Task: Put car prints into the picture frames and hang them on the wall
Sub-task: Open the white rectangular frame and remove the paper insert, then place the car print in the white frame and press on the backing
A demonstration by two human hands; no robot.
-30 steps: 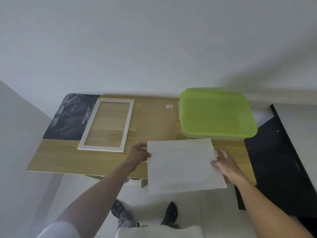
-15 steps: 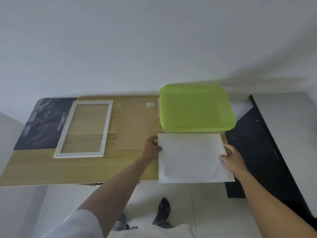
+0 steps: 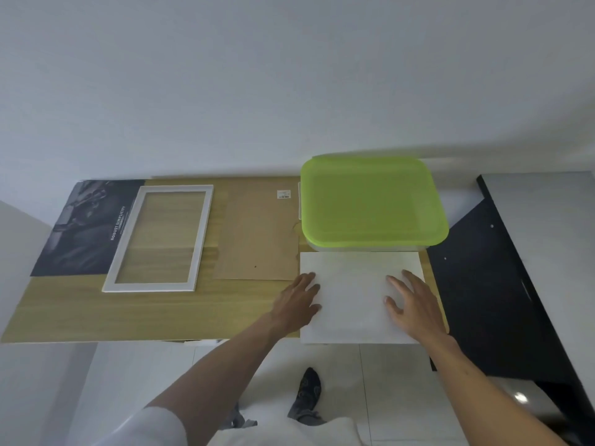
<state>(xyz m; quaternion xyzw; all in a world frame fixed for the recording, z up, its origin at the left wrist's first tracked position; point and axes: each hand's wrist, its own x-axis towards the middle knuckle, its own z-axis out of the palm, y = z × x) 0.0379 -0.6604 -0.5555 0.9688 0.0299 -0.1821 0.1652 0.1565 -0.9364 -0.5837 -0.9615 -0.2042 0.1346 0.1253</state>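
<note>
Head view. A rectangular plastic storage box with a translucent lime-green lid (image 3: 373,201) stands at the far right of the table; the lid is on, and its contents cannot be made out. Just in front of it, touching or nearly touching the box's near edge, lies a blank white rectangular sheet of paper (image 3: 354,294), flat on the table with its near edge overhanging the table's front edge; whatever is printed on it is not visible from this side. The left hand (image 3: 297,302) rests flat on the sheet's left margin, fingers extended and relaxed, grasping nothing. The right hand (image 3: 412,300) lies palm-down on the sheet's right portion, fingers spread and straight, likewise gripping nothing. Left of the sheet is a brown cardboard backing board (image 3: 257,236) bearing a small white barcode label (image 3: 283,194) near its far corner. Further left, a white rectangular picture frame (image 3: 206,220) with a clear pane lies flat, the wood grain showing through it. It overlaps a dark monochrome poster (image 3: 80,230) with a line of white lettering along one side. All rest on a light wooden tabletop (image 3: 128,310) set against a plain white wall (image 3: 289,75). A black panel (image 3: 483,284) adjoins the table on the right; pale floor tiles (image 3: 386,381) and a dark patterned sock (image 3: 309,391) appear below.
</note>
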